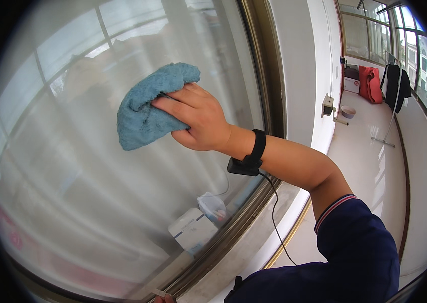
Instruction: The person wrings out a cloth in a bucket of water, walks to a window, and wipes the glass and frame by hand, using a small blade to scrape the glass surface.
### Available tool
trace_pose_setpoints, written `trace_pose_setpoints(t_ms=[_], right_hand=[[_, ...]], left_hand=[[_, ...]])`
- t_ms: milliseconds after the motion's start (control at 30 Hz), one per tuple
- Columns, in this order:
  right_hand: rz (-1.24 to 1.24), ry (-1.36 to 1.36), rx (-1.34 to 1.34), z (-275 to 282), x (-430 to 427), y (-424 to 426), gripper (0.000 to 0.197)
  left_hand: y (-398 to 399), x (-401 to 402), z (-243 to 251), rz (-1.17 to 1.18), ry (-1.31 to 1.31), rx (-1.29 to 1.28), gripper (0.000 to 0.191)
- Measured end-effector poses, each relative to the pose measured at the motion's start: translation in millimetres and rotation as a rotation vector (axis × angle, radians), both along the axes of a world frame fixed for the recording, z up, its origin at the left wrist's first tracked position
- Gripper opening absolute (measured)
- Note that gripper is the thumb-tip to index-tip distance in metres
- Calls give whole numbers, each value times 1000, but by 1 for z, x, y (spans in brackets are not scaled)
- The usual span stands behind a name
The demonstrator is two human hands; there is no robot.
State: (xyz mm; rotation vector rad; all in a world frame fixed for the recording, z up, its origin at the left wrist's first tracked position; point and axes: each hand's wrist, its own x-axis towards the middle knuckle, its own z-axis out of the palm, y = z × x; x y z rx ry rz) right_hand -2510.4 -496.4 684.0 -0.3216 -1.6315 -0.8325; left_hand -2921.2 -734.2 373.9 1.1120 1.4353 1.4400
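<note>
My right hand (202, 117) grips a folded blue terry cloth (149, 110) and holds it against the large window pane (96, 189). The fingers press into the cloth's folds, with the thumb along its lower edge. A black strap with a small black box (245, 164) circles my right wrist, and a cable runs down from it. Only some fingertips of my left hand (165, 299) show at the bottom edge, by the lower window frame (232, 223). A small pale strip (157, 292) lies at those fingertips; whether they hold it is unclear.
Behind the glass are pale curtains, a white box (192, 229) and a clear plastic bag (212, 206). On the right, a crank handle (340, 121) juts from the wall. A basin (348, 111), a red bag (370, 85) and a clothes stand (389, 113) stand along the tiled floor.
</note>
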Motion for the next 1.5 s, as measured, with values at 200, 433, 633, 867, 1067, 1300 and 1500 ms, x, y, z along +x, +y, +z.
trace_pose_setpoints(t_ms=[200, 433, 633, 867, 1067, 1300, 1500], right_hand=[[-132, 507, -55, 42, 64, 42, 54], [-178, 873, -232, 121, 10, 32, 65], [-74, 448, 88, 137, -212, -21, 55], [177, -91, 281, 49, -448, -105, 33], [158, -190, 247, 84, -447, -104, 33], [-85, 534, 198, 220, -303, -47, 43], [27, 189, 126, 168, -433, -109, 45]], left_hand=[[-3, 23, 23, -1, 207, 237, 47], [-55, -54, -9, 124, 82, 286, 43], [-102, -115, -8, 213, 80, 118, 35], [-121, -149, -1, 95, 64, 233, 37], [-191, -175, 2, 335, 160, 52, 33], [-233, -199, -12, 443, 97, -69, 25], [-242, -189, 4, 509, 105, -133, 17]])
